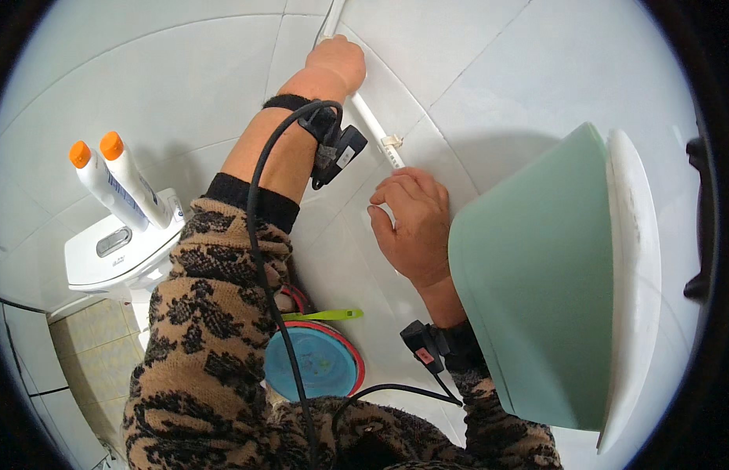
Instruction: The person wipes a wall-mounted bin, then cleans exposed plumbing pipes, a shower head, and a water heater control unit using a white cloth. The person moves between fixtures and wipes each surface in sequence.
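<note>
A thin white pipe (370,119) runs up the corner between tiled walls, with a small off-white clip (391,142) around it. High on the pipe, my left hand (338,64) is closed in a fist around it; the back of the hand hides the fingertips. Lower down, just below the clip, my right hand (415,223) has its fingers bent over the pipe, the thumb apart and lower. The pipe disappears under those fingers. A thin grey cable (320,31) passes beside the pipe above my left hand.
Close by my right forearm is a mint-green container (537,282) with a white back. Two white bottles (135,182) with orange caps stand on a white toilet tank (106,254) at left. Below are a blue basin (311,360) and a lime-green handle (333,315). Black cables (258,235) trail from my wrists.
</note>
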### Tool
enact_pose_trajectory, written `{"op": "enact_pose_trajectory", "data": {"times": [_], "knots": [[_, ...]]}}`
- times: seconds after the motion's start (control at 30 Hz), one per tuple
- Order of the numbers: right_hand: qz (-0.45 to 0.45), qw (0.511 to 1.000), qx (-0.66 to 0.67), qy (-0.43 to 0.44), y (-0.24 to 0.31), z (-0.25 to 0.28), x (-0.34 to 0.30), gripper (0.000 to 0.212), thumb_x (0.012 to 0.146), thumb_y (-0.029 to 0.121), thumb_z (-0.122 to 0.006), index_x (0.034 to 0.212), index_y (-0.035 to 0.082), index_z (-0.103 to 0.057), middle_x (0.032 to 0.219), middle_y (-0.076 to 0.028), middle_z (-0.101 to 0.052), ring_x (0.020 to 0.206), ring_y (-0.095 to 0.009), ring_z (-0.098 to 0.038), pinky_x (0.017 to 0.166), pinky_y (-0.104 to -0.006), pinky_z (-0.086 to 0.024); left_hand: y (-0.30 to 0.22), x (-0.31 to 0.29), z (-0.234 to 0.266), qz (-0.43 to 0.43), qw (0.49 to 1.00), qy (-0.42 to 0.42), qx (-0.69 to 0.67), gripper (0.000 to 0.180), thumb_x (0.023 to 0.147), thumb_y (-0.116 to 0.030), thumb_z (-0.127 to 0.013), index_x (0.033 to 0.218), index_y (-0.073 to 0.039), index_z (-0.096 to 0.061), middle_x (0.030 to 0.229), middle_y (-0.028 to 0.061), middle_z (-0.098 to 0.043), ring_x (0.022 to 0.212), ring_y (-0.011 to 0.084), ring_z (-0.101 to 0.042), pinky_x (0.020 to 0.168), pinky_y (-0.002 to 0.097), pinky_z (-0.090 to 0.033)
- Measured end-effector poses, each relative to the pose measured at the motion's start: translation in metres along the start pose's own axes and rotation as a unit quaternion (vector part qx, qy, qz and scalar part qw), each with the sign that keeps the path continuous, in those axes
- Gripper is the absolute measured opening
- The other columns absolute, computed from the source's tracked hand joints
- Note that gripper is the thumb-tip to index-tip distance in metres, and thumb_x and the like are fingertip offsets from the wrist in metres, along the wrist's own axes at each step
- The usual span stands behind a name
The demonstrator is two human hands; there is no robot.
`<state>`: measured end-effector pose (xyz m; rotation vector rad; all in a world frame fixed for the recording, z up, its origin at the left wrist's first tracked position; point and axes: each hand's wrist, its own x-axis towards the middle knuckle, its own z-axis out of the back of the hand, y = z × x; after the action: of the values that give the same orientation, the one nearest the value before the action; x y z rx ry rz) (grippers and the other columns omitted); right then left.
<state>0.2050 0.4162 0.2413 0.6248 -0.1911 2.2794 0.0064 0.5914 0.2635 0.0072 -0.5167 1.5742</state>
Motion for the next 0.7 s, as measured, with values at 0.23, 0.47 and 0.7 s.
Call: {"op": "enact_pose_trajectory", "data": {"times": [0.23, 0.47, 0.7], "knots": [[0.019, 1.0, 0.003, 0.009, -0.002, 0.001, 0.004, 0.005, 0.079, 0.01, -0.069, 0.083, 0.01, -0.066, 0.091, -0.005, -0.066, 0.103, -0.027, -0.06, 0.097, -0.0432, -0.04, -0.012, -0.029, 0.0, -0.074, 0.996, 0.018, -0.043, 0.026, 0.089, -0.015, -0.057, 0.106, -0.002, -0.073, 0.118, 0.022, -0.062, 0.106, 0.0365, -0.065, 0.091, 0.043, -0.053], [0.022, 1.0, 0.01, 0.005, -0.002, -0.001, 0.007, 0.006, 0.078, 0.007, -0.068, 0.083, 0.009, -0.065, 0.088, -0.004, -0.066, 0.103, -0.027, -0.061, 0.096, -0.0415, -0.038, -0.042, -0.083, -0.003, -0.111, 0.985, 0.001, -0.133, 0.023, 0.088, -0.016, -0.058, 0.098, -0.001, -0.073, 0.109, 0.0214, -0.061, 0.099, 0.0368, -0.064, 0.089, 0.0435, -0.053], [0.024, 1.0, 0.01, 0.01, -0.001, 0.0, 0.009, 0.006, 0.079, 0.007, -0.069, 0.082, 0.01, -0.065, 0.086, -0.003, -0.065, 0.1, -0.026, -0.061, 0.096, -0.0408, -0.038, -0.023, -0.114, -0.053, -0.065, 0.863, -0.203, -0.457, 0.017, 0.091, -0.013, -0.059, 0.098, -0.005, -0.072, 0.101, 0.0133, -0.061, 0.094, 0.0285, -0.06, 0.085, 0.038, -0.049]]}}
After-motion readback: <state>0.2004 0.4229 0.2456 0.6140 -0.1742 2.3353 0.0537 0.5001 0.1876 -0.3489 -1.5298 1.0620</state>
